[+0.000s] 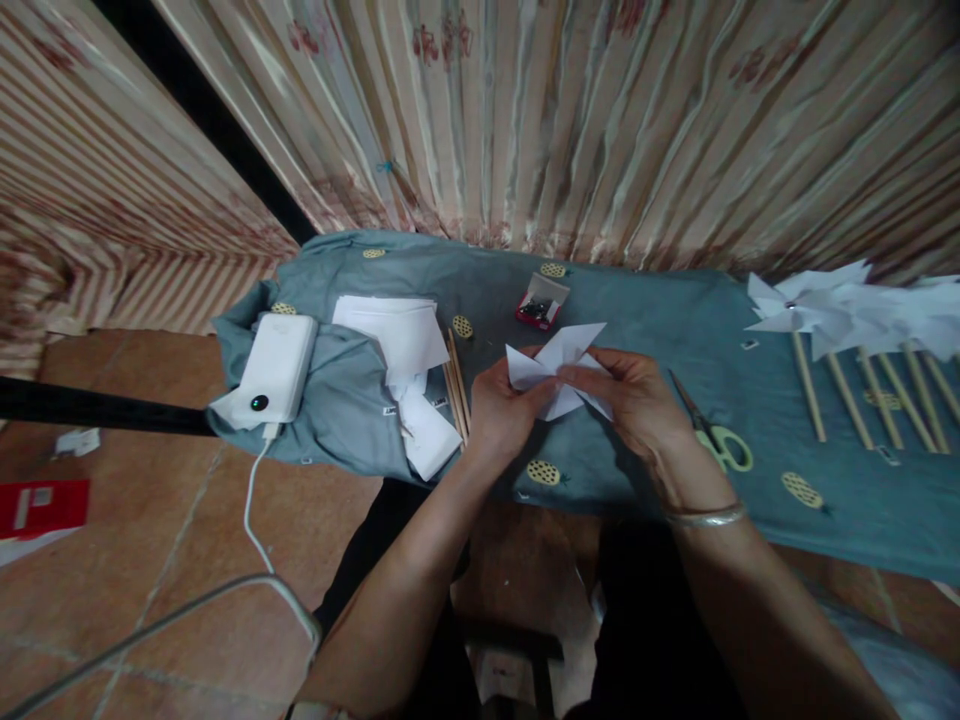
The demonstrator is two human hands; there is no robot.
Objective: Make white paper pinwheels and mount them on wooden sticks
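Between my two hands is a white paper pinwheel [564,346], its folded blades sticking up and out above the table. My left hand [504,402] pinches it from the left, thumb near the middle. From the right, my right hand [630,398] grips it, with thumb and fingers pressed at the centre. My fingers partly hide the paper's folds. Just beyond the pinwheel stands a small open red box [537,312] of dark metal pins. Thin wooden sticks [456,385] lie left of my left hand, and green-handled scissors [724,447] lie beside my right wrist.
White paper sheets [397,325] and folded paper pieces [429,435] lie left on the blue-green cloth [645,300]. A white power bank [279,365] with a cable [251,500] sits at the left end. Several pinwheels on sticks [847,310] lie at the right. A curtain [525,120] hangs behind.
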